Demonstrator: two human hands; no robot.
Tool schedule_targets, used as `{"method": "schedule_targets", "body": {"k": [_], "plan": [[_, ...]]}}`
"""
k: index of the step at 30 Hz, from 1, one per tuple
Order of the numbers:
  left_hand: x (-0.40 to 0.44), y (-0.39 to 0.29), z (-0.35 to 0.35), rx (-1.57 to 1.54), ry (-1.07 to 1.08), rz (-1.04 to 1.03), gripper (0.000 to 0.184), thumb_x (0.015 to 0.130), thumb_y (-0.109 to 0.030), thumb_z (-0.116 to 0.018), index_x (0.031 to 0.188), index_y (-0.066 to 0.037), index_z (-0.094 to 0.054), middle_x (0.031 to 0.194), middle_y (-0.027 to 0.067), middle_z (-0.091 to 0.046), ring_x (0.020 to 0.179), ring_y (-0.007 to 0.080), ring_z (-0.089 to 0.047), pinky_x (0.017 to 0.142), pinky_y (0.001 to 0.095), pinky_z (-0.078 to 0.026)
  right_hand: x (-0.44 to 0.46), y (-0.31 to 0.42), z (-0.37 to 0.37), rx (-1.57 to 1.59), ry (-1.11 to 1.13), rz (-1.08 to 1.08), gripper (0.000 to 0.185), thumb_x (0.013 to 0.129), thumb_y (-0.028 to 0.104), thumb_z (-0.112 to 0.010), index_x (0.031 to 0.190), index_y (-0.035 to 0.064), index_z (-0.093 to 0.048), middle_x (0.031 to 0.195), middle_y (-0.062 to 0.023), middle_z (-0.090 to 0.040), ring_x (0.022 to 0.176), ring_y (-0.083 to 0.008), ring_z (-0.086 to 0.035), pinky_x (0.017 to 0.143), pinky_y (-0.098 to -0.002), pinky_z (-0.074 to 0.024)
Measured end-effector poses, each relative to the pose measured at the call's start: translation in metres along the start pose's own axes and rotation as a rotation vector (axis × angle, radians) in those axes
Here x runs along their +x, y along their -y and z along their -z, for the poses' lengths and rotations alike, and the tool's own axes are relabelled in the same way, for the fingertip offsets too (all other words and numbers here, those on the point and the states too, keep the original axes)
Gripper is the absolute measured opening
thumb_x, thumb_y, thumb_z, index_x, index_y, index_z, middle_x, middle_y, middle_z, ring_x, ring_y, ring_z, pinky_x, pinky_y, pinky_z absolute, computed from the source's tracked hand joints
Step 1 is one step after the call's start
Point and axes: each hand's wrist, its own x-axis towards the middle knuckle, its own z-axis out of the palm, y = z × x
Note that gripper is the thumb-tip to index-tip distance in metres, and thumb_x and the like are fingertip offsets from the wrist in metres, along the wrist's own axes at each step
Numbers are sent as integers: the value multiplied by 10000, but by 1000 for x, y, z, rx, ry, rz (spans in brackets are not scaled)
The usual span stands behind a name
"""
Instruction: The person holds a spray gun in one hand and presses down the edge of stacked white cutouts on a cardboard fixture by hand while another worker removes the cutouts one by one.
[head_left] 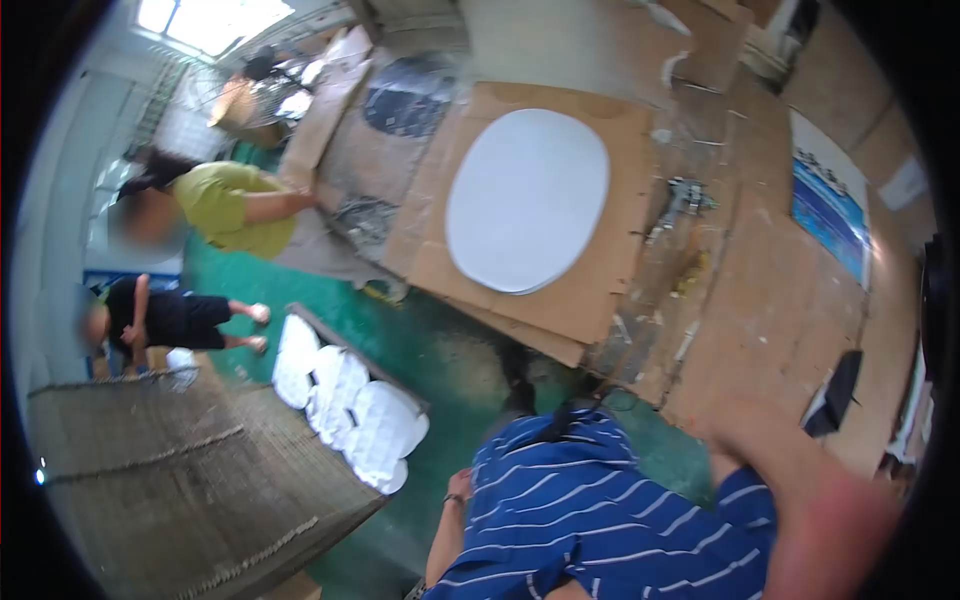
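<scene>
My left hand point(460, 485) hangs low beside my blue striped shirt point(590, 490), with a band at its wrist. Its fingers are mostly hidden, and nothing shows in it. On the right, my bent right arm point(780, 450) comes up close to the camera; the hand end is blurred at the lower right edge, so its fingers cannot be made out. In front of me a white oval panel point(528, 200) lies flat on a brown cardboard sheet point(625, 140) on the worktable. Neither hand is seen touching the panel.
A metal tool point(685, 197) lies right of the cardboard. A blue-and-white printed sheet point(832, 200) and a black object point(835, 395) lie farther right. White rounded pieces point(350, 395) rest on a low rack beside a mesh-covered surface point(190, 470). Two people point(235, 205) point(175, 312) stand at left.
</scene>
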Motion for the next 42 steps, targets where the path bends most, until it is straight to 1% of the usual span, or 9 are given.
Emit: {"method": "schedule_targets", "body": {"k": [9, 17, 19, 21, 25, 28, 34, 36, 42], "plan": [[24, -87, 0, -367, 54, -1, 373, 1025, -232, -657, 1348, -45, -650, 1140, 103, -758, 967, 222, -752, 778, 418, -629, -1, -35, 20, 379, -165, 11, 246, 1109, 195, -517, 1268, 101, -680, 1310, -53, -701, 1246, -196, -620, 1104, -394, -479], [27, -114, -4, -282, 102, -22, 382, 1007, -220, -682, 1337, -30, -656, 1130, 104, -761, 964, 223, -751, 769, 390, -625, -25, -19, -37, 440, -439, -158, 328, 1060, 216, -631, 1373, 124, -653, 1268, -48, -703, 1199, -179, -625, 1024, -350, -487], [41, -113, -3, -243, 127, -40, 377, 1000, -223, -691, 1324, -33, -667, 1125, 101, -764, 955, 222, -752, 765, 387, -625, -103, -24, -24, 1382, -593, -426, 630, 934, 611, -674, 1293, 94, -675, 1190, -130, -721, 1207, -324, -639, 1090, -462, -442], [65, -110, 4, -205, 96, -113, 336, 968, -201, -708, 1256, -29, -712, 1089, 112, -778, 936, 212, -755, 778, 381, -620, -160, -25, -109, 117, -87, -740, 268, 1053, 196, -554, 1168, -34, -628, 1040, -120, -709, 928, -187, -679, 804, -365, -565], [103, -161, 34, -35, -192, -536, 257, 930, -150, -693, 1139, -19, -762, 1027, 165, -789, 929, 267, -768, 861, 379, -593, -424, -34, -196, -140, 622, -1538, 416, 974, 263, -709, 1302, 11, -666, 1060, -130, -732, 977, -264, -696, 874, -369, -550], [73, -296, 60, 238, -260, -886, 343, 935, -76, -683, 1273, -17, -672, 1113, 179, -713, 1058, 334, -698, 958, 441, -560, -569, -9, -203, -589, 1029, -1610, 714, 889, 302, -742, 1498, 30, -487, 1331, -289, -621, 1152, -438, -659, 979, -524, -542], [81, -486, 28, 505, -375, -1454, 648, 889, -158, -749, 1490, -83, -518, 1582, 200, -432, 1468, 423, -397, 1218, 566, -324, -591, -8, -225, -489, 1244, -1665, 702, 862, 277, -709, 1471, 18, -478, 1334, -345, -578, 1210, -505, -613, 1026, -544, -519], [106, -507, 7, 661, -339, -1436, 753, 934, -312, -718, 1585, -96, -408, 1693, 203, -268, 1572, 437, -220, 1267, 630, -171, -597, -11, -232, -505, 1218, -1699, 694, 849, 264, -714, 1454, 9, -486, 1328, -340, -584, 1208, -503, -615, 1032, -547, -515], [146, -492, -19, 764, -221, -1334, 838, 1017, -515, -543, 1682, -135, -203, 1767, 165, -46, 1620, 428, -5, 1272, 667, -27, -610, -8, -250, -693, 1234, -1732, 631, 804, 189, -681, 1372, -35, -521, 1275, -333, -641, 1203, -503, -637, 1053, -545, -510]]}}
